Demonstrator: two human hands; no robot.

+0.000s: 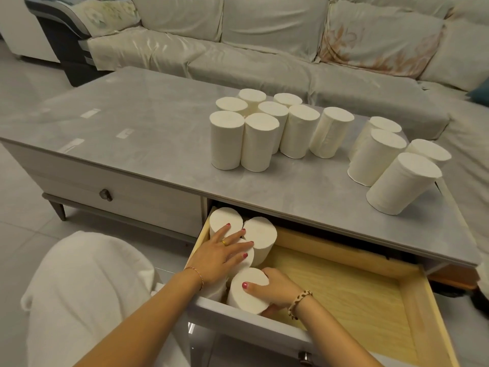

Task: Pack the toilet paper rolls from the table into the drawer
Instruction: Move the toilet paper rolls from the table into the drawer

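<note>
Forearms were seen at the lower centre of the frame, reaching into the open drawer (412, 295). Right hand (275, 290) was curled round a roll (247, 290) at the drawer's near-left corner, thumb on its top face. Left hand (221, 254) lay flat, fingers straight, on the tops of the three rolls (260, 231) already packed just behind. Twelve rolls (254, 143) were counted upright on the table (119, 123), centre and right of frame, in two clusters.

Step judged: seating the fourth roll. It should be kept upright and pressed tight against its neighbours and the drawer's front wall, with the flat hand steadying the packed ones against tipping. A tight row is advised; most of the drawer floor, lower right, was bare.
</note>
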